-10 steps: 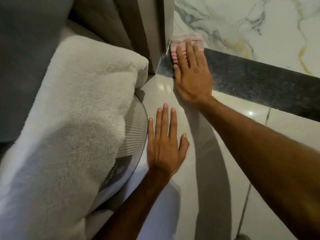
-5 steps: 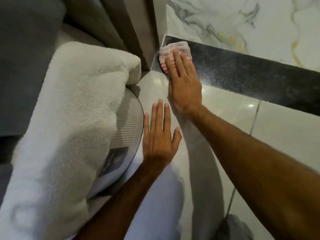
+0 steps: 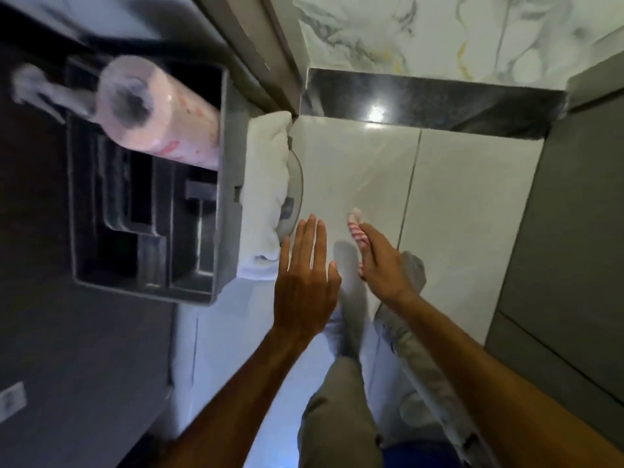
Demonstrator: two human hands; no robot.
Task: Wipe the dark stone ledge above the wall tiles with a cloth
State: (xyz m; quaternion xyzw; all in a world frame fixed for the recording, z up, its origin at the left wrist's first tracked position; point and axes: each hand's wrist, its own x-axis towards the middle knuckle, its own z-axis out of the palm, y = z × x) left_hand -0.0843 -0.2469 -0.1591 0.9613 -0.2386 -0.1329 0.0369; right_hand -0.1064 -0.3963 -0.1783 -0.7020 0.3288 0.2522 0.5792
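Observation:
The dark stone ledge (image 3: pixel 439 103) runs across the top of the glossy white wall tiles (image 3: pixel 354 170), with a light glare near its left end. My right hand (image 3: pixel 380 263) is well below the ledge, in front of the tiles, and grips a pink-and-white striped cloth (image 3: pixel 358 233) that sticks out above the fingers. My left hand (image 3: pixel 305 278) hovers flat beside it, fingers straight and slightly spread, holding nothing. Neither hand touches the ledge.
A grey tray (image 3: pixel 148 204) at the left holds a pink paper roll (image 3: pixel 158 106). A white towel (image 3: pixel 266 197) hangs between the tray and the tiles. Marble wall (image 3: pixel 439 32) rises above the ledge. A grey panel (image 3: pixel 567 231) stands to the right.
My right hand has left the ledge's left end and dropped down with the cloth. The view has pulled back, so the tray and roll now show.

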